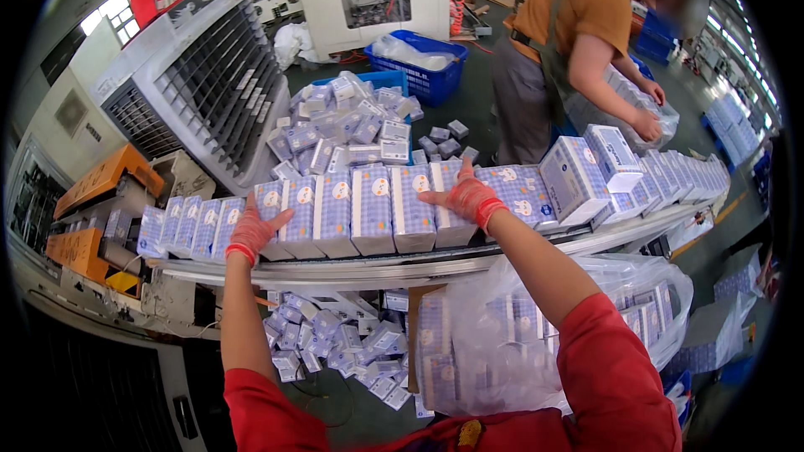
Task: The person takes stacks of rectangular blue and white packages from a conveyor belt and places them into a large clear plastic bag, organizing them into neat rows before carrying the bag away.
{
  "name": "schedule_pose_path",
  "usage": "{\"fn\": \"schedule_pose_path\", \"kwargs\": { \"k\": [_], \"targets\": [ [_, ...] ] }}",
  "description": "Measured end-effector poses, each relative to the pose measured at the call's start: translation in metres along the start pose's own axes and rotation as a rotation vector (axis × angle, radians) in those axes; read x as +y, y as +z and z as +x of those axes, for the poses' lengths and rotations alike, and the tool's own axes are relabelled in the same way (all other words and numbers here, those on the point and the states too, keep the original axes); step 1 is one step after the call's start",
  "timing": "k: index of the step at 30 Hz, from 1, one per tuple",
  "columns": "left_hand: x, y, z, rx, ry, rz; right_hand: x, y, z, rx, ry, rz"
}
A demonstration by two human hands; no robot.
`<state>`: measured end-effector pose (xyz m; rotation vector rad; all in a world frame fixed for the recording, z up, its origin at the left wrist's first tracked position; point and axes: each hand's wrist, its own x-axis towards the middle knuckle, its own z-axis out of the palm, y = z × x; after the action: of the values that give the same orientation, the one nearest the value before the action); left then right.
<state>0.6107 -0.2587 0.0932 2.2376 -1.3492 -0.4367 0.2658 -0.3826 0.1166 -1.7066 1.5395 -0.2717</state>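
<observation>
Red sleeves (pixel 607 360) lie nearest the camera, leading to both hands, each in a thin reddish covering. Left hand (pixel 254 232) is spread, thumb apart, against the row of tissue packs (pixel 371 209); right hand (pixel 471 201) is likewise spread farther along, several upright packs standing between them. Neither is seen to pinch a single pack. The row stands on a metal-edged conveyor (pixel 352 274) and runs on past both hands. Progress, as judged: these packs are lined up but unbagged; others already sit inside a clear plastic bag (pixel 486 343) below. Outstanding: loose heaps behind the conveyor (pixel 356 125) and beneath it (pixel 335 331). Beyond, a co-worker (pixel 578 25) handles a plastic-wrapped bundle (pixel 624 105).
</observation>
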Motion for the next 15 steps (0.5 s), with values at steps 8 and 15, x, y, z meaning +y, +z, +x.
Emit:
{"fn": "schedule_pose_path", "kwargs": {
  "k": [8,15],
  "targets": [
    [0.025,0.028,-0.014,0.020,0.140,-0.585,0.027,-0.008,-0.025,0.166,-0.192,0.255],
    [0.144,-0.037,-0.086,0.338,0.492,-0.495,0.035,-0.137,-0.140,0.607,-0.593,0.201]
  ]
}}
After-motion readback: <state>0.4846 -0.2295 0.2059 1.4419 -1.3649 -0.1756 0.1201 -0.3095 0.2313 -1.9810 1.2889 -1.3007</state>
